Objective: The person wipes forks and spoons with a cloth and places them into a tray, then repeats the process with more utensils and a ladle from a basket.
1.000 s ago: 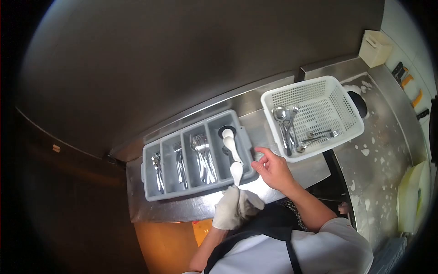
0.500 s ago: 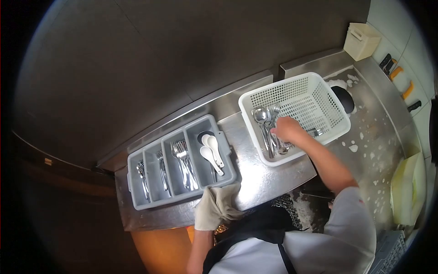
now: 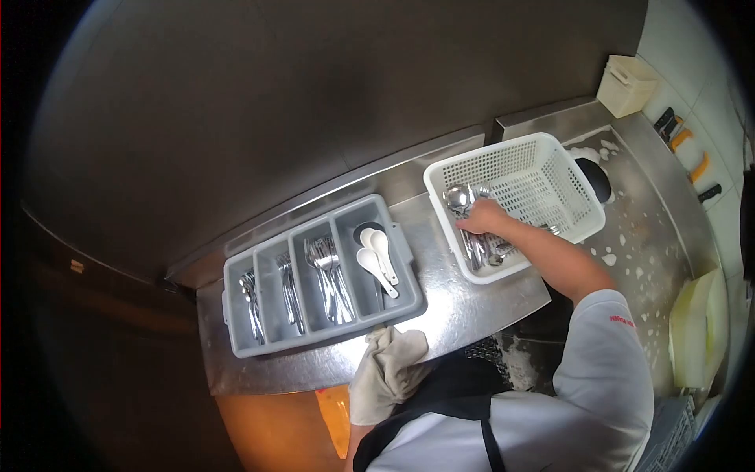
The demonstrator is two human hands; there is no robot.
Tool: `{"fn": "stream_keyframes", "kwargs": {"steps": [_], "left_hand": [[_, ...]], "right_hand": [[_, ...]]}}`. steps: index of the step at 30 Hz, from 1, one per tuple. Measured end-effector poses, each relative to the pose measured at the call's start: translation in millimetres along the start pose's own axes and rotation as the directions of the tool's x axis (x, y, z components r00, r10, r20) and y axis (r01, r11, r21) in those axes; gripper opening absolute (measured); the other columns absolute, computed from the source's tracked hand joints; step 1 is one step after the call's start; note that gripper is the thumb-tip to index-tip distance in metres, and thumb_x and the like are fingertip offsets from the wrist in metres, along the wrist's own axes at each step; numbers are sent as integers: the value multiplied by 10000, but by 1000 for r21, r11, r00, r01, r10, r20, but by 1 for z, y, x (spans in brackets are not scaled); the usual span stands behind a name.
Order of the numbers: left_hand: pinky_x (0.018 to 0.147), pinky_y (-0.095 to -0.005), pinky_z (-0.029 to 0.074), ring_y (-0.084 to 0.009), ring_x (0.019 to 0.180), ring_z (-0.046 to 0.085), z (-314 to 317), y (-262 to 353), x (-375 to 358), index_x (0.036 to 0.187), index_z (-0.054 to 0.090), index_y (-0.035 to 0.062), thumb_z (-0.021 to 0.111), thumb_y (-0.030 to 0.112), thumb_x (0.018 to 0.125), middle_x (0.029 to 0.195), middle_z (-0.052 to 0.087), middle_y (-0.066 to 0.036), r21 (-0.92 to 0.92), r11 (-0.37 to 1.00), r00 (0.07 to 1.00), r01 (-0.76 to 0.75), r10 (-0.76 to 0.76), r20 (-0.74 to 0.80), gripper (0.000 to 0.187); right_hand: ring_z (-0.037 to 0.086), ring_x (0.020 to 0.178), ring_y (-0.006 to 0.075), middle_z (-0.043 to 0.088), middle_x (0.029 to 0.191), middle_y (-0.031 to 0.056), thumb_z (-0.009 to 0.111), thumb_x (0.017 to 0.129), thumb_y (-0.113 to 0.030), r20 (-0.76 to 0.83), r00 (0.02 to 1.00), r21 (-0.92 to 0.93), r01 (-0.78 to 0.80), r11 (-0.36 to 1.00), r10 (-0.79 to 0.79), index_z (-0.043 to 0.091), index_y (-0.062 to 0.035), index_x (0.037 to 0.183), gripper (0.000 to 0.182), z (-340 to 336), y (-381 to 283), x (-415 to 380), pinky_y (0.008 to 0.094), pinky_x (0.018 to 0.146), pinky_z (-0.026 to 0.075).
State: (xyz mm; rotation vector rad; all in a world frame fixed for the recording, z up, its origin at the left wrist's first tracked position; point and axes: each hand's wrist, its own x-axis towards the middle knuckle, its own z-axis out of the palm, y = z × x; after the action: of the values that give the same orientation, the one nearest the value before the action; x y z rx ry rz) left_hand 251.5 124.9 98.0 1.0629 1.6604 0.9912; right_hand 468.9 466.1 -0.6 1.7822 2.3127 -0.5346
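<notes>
My right hand (image 3: 484, 218) is inside a white perforated plastic basket (image 3: 543, 145), its fingers curled around cutlery at the left side. Near the fingers lie a metal spoon (image 3: 456, 197) and several handles (image 3: 476, 250); exactly which pieces are gripped is hidden. A beige cloth (image 3: 389, 374) covers my left hand (image 3: 368, 393), bunched around it at the counter's front edge, and the fingers are out of sight beneath it. Just beyond the cloth sits a grey cutlery tray (image 3: 314, 340). Its compartments hold several forks (image 3: 324, 271), other metal cutlery (image 3: 252, 307) and white spoons (image 3: 376, 267).
The steel counter (image 3: 452, 322) carries the tray and basket. Right of the basket are a black round object (image 3: 594, 181) and a wet, soapy steel surface (image 3: 629, 244). A cream bin (image 3: 627, 85) stands in the back corner, near knives (image 3: 668, 123) on the wall.
My right hand has shifted slightly left and lower among the cutlery in the basket. The cloth-covered left hand has moved a little right. The view has shifted slightly.
</notes>
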Motion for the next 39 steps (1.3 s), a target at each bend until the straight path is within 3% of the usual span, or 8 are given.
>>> {"fn": "stream_keyframes", "kwargs": {"steps": [7,13,23,28,30,34,36,39], "left_hand": [[944,-261,402,-144,1092,511,-24,-20,-3,1306,428,-18,394,93,988,1212,528,-82,259,958,990,-124,102,96,338],[938,-248,381,-143,1062,506,-33,-19,-7,1250,458,-36,388,104,989,1151,539,-69,-321,947,997,25,1,80,304],[802,-302,482,-210,893,631,-50,-7,-12,1223,468,-7,708,176,797,966,640,-143,492,870,999,33,-33,-10,522],[852,-351,477,-336,1009,621,-37,-3,-2,1123,490,3,746,362,733,1022,649,-190,415,885,977,212,-208,-56,588],[866,-332,467,-300,1012,619,-29,-30,5,1117,484,-2,733,358,751,1037,643,-171,-65,952,952,300,-302,-38,571],[904,-275,430,-196,1020,590,5,31,-1,1104,483,-3,691,337,807,1073,616,-115,401,895,981,194,-164,-107,497],[911,-250,412,-152,1020,564,-6,-31,6,1111,482,7,662,308,837,1080,598,-93,-225,928,951,296,-309,-28,444],[902,-233,407,-123,1013,551,-4,-107,18,1121,482,23,619,274,875,1090,592,-72,322,933,983,161,-122,-138,378]], "right_hand": [[648,955,306,654,1047,162,576,791,-189,-248,908,13,-345,938,338,669,15,978,292,36,-8,12,440,728,515],[657,889,298,670,944,178,536,808,-174,-55,953,225,-279,933,298,663,42,964,295,15,8,8,414,692,504],[611,718,252,628,818,165,499,833,-170,-276,939,854,142,501,205,591,89,868,277,-116,56,-32,387,672,476],[634,738,289,644,808,190,568,783,-173,-323,945,446,202,872,-54,598,69,912,276,-112,104,-42,391,732,481],[644,779,334,654,805,212,644,729,-181,-325,937,249,211,945,-124,634,33,921,288,-81,126,-30,397,773,483],[644,828,336,664,831,196,726,674,-195,-11,985,-19,175,984,-175,665,-3,911,311,-65,132,-47,396,774,491],[644,845,332,673,876,180,770,647,-207,91,983,-35,165,986,-161,674,-18,923,348,-53,141,-42,400,780,495],[645,834,329,669,829,180,798,622,-207,258,942,-4,222,975,-214,666,-25,905,362,-43,149,-39,391,761,496]]}}
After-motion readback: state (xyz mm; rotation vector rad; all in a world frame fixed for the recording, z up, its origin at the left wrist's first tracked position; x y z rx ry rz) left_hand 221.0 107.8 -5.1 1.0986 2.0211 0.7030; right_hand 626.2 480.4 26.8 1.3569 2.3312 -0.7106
